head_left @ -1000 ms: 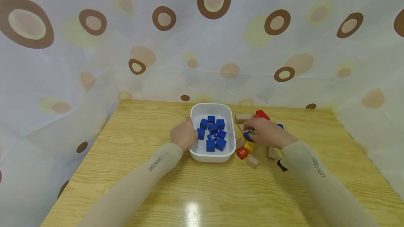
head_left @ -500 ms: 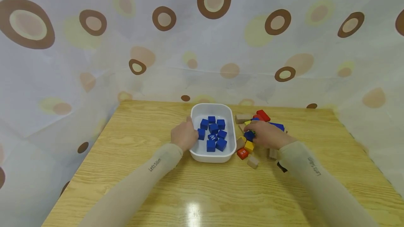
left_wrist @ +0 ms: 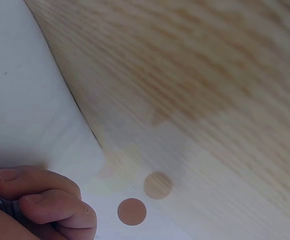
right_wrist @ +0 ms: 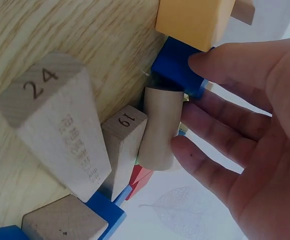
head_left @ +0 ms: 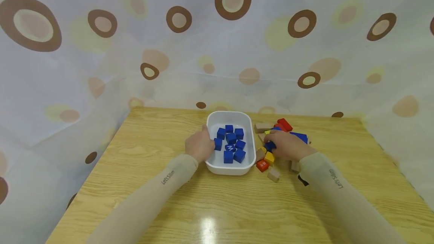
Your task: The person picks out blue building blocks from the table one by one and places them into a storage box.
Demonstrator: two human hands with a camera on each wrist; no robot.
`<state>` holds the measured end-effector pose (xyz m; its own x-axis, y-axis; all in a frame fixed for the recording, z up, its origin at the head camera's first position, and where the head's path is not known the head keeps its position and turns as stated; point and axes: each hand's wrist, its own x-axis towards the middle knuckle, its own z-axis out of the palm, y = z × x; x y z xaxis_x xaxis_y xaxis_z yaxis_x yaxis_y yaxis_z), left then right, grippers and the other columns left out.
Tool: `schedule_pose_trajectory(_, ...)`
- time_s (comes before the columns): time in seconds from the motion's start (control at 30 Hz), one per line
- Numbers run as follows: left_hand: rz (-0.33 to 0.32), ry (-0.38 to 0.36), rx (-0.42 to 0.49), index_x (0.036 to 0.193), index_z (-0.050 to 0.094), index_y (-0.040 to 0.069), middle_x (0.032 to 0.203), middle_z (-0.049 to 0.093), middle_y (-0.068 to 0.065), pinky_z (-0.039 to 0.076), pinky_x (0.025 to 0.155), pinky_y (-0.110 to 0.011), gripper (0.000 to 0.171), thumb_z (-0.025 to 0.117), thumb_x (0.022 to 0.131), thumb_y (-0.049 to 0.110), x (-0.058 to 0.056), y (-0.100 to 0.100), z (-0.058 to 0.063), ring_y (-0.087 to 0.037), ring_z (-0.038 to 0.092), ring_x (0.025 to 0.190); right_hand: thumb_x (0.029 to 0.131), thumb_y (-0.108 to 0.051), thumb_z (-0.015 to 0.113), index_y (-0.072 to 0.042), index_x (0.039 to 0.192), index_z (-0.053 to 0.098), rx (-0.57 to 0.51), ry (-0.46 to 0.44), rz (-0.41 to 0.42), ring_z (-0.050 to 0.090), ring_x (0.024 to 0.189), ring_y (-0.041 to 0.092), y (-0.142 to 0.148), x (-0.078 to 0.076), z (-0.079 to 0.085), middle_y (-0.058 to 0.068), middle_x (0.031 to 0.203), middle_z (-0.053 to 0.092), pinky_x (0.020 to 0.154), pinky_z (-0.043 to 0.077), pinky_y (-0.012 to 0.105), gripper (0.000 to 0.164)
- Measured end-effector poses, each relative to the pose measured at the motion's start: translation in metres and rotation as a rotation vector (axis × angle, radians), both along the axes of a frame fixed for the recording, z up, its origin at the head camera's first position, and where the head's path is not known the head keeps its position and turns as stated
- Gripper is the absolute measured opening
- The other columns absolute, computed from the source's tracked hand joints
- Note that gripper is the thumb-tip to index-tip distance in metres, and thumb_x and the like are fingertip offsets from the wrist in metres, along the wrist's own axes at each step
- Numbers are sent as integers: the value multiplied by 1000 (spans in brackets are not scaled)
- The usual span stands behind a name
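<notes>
My left hand (head_left: 200,145) grips the left rim of a white plastic tub (head_left: 252,138) that holds several blue cubes (head_left: 228,156), one marked with a white letter. Its fingers appear curled in the left wrist view. Over a loose pile of toy blocks to the right of the tub, my right hand (head_left: 288,145) pinches a blue block (right_wrist: 177,65) between thumb and fingers. Right under the fingertips stands a plain wooden cylinder (right_wrist: 160,127), with an orange-yellow block (right_wrist: 192,22) on the other side. The palm hides part of the pile.
Red blocks (head_left: 285,124), a long blue block (head_left: 299,137), a yellow block (head_left: 269,157) and plain wooden blocks (head_left: 273,175) lie around the right hand. A wooden block numbered 24 (right_wrist: 60,120) shows close up. A patterned curtain (head_left: 190,55) hangs behind the table (head_left: 159,123).
My right hand has shifted slightly within the pile, uncovering yellow and blue blocks behind its fingers. The left hand keeps its hold on the tub.
</notes>
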<state>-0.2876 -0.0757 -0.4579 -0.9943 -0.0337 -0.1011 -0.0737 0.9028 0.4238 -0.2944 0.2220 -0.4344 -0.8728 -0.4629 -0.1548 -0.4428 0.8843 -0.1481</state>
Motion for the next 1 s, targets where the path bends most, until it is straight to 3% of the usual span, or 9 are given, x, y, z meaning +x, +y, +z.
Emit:
schedule_pose_trajectory(0.37,3,-10,5,159,26,4,107,70,-13,59,80,-38,72,59,98,25,0,1,1,-22,65,82,90,-13,73,-11,120,69,-1,49,26,62,105,25,2,3,9,9,121,63,98,52,51,30)
schedule_pose_trajectory(0.57,0,-17,3,159,25,4,103,70,-12,58,74,-35,71,58,99,26,1,1,0,-21,65,78,89,-13,73,-10,120,69,-8,99,48,62,104,24,1,7,17,8,120,64,95,54,49,31)
schedule_pose_trajectory(0.8,-4,-10,1,159,26,3,104,70,-13,59,75,-36,70,57,100,26,2,2,1,-21,66,79,88,-15,75,-15,128,69,-25,144,51,63,101,21,-8,12,34,4,118,66,93,56,45,41)
schedule_pose_trajectory(1.0,-1,-2,3,158,28,3,105,70,-13,59,79,-39,70,58,99,26,3,2,3,-22,66,81,88,-17,74,-11,122,70,-51,209,98,63,95,21,-22,19,54,7,116,67,90,56,44,34)
